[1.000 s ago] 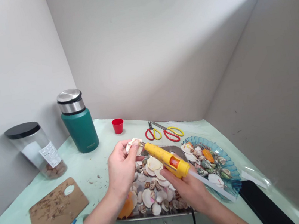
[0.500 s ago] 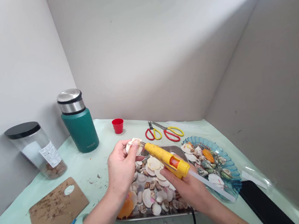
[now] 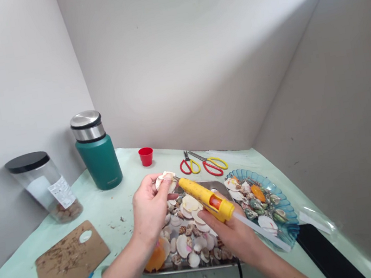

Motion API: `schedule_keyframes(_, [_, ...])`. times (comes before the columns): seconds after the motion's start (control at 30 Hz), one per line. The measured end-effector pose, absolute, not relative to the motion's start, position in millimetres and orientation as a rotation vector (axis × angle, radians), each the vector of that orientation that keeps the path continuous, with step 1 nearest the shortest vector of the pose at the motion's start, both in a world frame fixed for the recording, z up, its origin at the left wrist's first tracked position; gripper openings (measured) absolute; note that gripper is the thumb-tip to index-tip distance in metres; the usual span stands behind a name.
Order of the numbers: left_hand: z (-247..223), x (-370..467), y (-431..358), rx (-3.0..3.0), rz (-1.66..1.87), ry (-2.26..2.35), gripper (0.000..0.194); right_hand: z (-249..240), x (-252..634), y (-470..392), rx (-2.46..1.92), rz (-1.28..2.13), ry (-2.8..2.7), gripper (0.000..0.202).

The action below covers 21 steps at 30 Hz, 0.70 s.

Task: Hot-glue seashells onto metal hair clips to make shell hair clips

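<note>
Between the thumb and fingers of my left hand (image 3: 150,204) is a whitish seashell (image 3: 165,179), held above the back left of a metal tray (image 3: 192,267). My right hand (image 3: 233,232) is wrapped round a yellow glue gun (image 3: 205,197), a clear glue stick (image 3: 263,231) jutting from its rear. The gun's metal nozzle is at the right edge of the shell; whether it touches, I cannot tell. Under both hands, the tray carries many shells: white scallops (image 3: 191,203), small spotted snail shells, and an orange scallop (image 3: 155,256) at the front left.
Right of the tray is a blue fluted dish (image 3: 285,203) of shells, beside a black flat object (image 3: 324,248). Behind lie two pairs of scissors (image 3: 216,166) and a red cup (image 3: 146,156). Leftward stand a green flask (image 3: 99,159), a lidded jar (image 3: 47,189) and stained cardboard (image 3: 71,265).
Almost nothing differs. The whole view has shifted very slightly; both hands keep their hold on the shell and the glue gun.
</note>
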State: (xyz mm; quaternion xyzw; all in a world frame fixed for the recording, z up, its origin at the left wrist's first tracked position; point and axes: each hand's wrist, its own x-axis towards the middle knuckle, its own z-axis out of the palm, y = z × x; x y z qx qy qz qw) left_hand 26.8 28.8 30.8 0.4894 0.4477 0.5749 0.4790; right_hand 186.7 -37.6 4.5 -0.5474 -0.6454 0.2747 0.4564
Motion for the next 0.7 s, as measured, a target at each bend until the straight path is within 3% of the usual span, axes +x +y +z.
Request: schedule_keyframes(0.7, [32.1,26.7,26.6,1.175,1.357,1.083,0.031,4.6,189.6,-37.2,-1.370,0.665,-1.579,0.019])
